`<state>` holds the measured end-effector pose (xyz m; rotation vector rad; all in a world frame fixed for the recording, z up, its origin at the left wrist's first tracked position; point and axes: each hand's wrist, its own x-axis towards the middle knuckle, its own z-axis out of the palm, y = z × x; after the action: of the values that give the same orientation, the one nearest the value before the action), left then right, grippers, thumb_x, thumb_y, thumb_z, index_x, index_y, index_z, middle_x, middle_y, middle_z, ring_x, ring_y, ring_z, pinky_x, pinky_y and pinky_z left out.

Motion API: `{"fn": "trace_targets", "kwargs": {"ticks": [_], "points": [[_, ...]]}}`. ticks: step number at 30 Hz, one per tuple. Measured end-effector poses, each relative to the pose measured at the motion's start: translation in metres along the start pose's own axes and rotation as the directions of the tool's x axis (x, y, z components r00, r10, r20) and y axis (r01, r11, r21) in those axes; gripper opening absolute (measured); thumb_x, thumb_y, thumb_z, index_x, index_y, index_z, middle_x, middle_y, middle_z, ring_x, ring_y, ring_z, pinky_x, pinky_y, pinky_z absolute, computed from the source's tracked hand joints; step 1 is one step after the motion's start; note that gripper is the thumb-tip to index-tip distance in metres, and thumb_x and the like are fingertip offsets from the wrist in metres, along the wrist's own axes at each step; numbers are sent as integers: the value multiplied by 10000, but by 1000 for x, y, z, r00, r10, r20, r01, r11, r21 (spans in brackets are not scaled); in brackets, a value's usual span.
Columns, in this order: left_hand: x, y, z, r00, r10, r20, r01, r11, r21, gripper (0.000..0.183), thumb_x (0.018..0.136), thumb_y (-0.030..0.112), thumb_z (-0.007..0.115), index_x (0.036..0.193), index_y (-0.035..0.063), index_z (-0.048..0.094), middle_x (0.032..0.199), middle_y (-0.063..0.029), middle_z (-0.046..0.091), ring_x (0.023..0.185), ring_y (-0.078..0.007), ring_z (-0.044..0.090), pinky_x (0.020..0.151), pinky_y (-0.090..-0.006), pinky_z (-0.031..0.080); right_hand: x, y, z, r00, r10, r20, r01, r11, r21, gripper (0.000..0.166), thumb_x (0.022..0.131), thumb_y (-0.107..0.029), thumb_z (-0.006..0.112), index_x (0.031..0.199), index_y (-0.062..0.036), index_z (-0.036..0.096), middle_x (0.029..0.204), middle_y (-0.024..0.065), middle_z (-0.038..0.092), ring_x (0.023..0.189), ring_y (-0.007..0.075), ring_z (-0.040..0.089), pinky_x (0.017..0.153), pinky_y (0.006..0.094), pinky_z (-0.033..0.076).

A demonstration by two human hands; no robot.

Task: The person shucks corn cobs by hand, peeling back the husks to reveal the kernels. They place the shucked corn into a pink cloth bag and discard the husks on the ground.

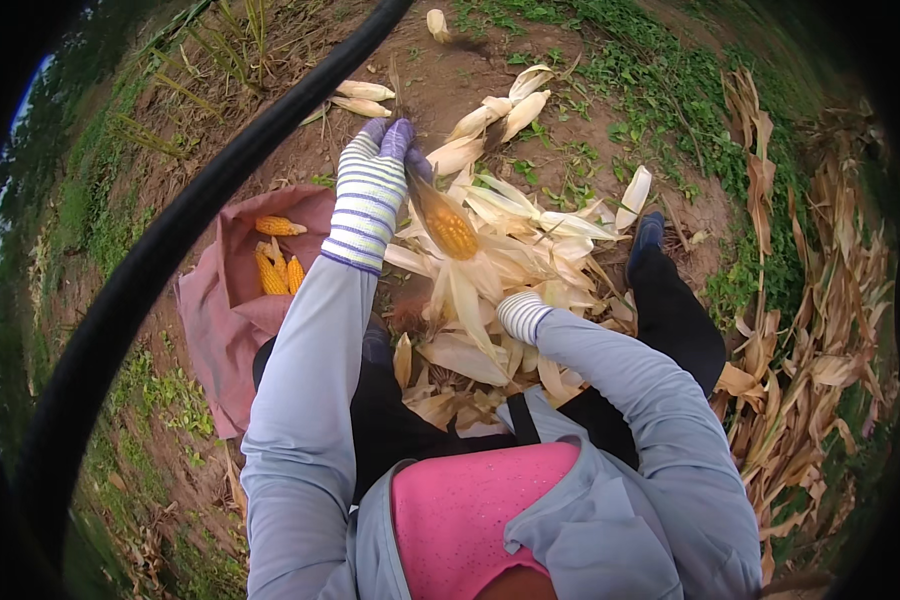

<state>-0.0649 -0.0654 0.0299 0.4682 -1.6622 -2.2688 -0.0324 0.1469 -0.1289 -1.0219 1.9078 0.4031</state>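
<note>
My left hand (391, 161), in a striped glove with purple fingertips, pinches the tip of a dry husk. That husk belongs to a partly opened ear of corn (452, 231), with yellow kernels showing and husk leaves spreading below. Near the base of the ear is my right hand (523, 315); only its striped glove cuff shows, and its fingers are hidden. Beneath both hands spreads a pile of pale, dry corn husks (570, 274). To the left, a reddish cloth sack (221, 322) gapes with several husked yellow cobs (271, 274) inside.
Unhusked ears (525, 112) lie on bare soil ahead, with more ears (364, 97) beyond my left hand. Dry corn stalks (832, 315) line the right side. A black cable or strap (195, 187) crosses the view at left. My right shoe (647, 238) borders the husk pile.
</note>
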Motion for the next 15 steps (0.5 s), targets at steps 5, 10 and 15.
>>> {"fn": "trace_targets", "kwargs": {"ticks": [5,10,15], "points": [[-7,12,12,998,58,15,-59,993,104,163,854,133,506,833,-28,516,586,-83,546,475,-140,517,443,-253,430,-43,14,-53,958,-153,-242,217,940,264,303,759,-336,596,901,-70,625,773,106,628,735,237,596,653,355,447],[1,12,7,999,50,19,-49,999,-23,189,849,136,517,861,-52,525,617,-80,557,513,-140,538,477,-250,447,-101,29,-115,877,-16,-480,278,832,481,248,766,-282,606,861,-55,626,692,66,620,637,162,578,617,291,458],[0,1,8,998,40,57,-44,996,74,164,835,153,548,892,0,537,687,-68,563,575,-174,555,545,-299,508,-115,21,-136,431,231,-872,736,469,488,356,691,-238,667,969,-30,592,915,136,600,844,240,574,769,326,440]]}}
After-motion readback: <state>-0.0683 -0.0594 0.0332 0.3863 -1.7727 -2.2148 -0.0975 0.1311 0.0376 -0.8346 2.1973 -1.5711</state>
